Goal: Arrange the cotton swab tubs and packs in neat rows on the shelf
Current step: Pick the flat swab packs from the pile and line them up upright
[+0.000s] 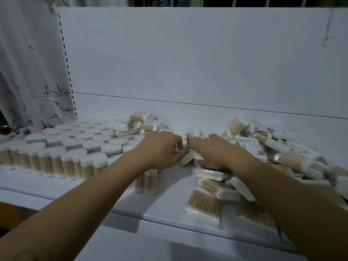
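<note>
Right hand (212, 149) gripped pack (188, 158) on shelf (169, 194); left hand (162, 147) curled beside it, grip unclear — my forearm (282, 185) risked nudging heap (205, 202) off front edge.

Upright tubs (56, 147) block the left half of the shelf (165, 200); loose packs (282, 159) pile over the right. A bare lane runs between them from the front edge. The left hand (162, 147) and right hand (216, 151) close its far end.

This looks like a shop. A white metal shelf (165, 210) with a slotted upright (66, 59) and plain back panel (188, 53) carries dozens of identical cotton swab tubs (56, 147) and wrapped packs (290, 159), stocked in bulk.
</note>
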Available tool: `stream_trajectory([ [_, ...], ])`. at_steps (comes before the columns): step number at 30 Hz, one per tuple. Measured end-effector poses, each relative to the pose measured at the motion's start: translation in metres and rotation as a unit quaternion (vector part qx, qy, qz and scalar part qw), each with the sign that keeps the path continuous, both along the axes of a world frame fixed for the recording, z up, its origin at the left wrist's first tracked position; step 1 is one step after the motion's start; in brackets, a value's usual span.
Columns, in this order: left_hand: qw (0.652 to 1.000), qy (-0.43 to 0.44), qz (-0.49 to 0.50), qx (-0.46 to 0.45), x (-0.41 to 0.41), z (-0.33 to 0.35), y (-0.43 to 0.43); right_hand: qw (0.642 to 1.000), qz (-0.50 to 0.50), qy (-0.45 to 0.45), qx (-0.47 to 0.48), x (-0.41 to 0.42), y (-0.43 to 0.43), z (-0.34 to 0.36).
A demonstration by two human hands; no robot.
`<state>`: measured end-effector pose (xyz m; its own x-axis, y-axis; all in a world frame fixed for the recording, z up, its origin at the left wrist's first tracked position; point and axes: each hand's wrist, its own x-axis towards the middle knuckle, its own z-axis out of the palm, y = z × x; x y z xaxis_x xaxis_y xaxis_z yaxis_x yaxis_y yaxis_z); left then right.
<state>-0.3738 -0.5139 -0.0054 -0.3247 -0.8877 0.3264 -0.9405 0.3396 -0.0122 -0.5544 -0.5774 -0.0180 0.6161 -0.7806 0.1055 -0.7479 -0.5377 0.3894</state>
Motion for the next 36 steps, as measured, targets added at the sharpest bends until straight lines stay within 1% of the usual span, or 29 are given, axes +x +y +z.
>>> stream_trajectory([
  [6,0.999,-0.013,-0.031,-0.005,0.003,0.003,-0.006,0.998,-0.030,0.046,-0.043,0.014,0.002,-0.005],
  [9,0.999,-0.013,-0.040,-0.008,0.006,0.006,-0.010,0.997,-0.042,0.023,-0.064,0.014,-0.001,-0.003],
  [12,0.999,-0.022,-0.039,-0.008,0.006,0.006,-0.015,0.997,-0.067,0.006,-0.043,0.011,0.002,0.006],
  [15,0.999,-0.030,-0.034,0.019,0.004,0.004,-0.019,0.996,-0.083,-0.007,-0.005,0.008,0.009,0.015],
  [17,0.999,-0.022,-0.039,0.032,0.001,0.004,-0.023,0.995,-0.091,-0.033,0.014,0.005,0.012,0.022],
  [21,0.997,0.022,-0.054,0.046,-0.008,0.009,-0.030,0.988,-0.090,-0.121,0.028,-0.003,0.017,0.043],
  [25,0.997,0.052,-0.050,-0.009,-0.024,0.015,-0.038,0.977,-0.074,-0.198,0.026,-0.011,0.023,0.059],
  [29,0.994,0.070,-0.041,-0.071,-0.038,0.017,-0.046,0.970,-0.060,-0.235,-0.010,-0.020,0.023,0.067],
  [33,0.987,0.121,-0.025,-0.107,-0.037,0.026,-0.055,0.953,-0.004,-0.301,-0.020,-0.017,0.023,0.076],
  [36,0.980,0.162,-0.040,-0.113,-0.030,0.032,-0.059,0.941,0.036,-0.335,-0.039,-0.009,0.020,0.079],
])
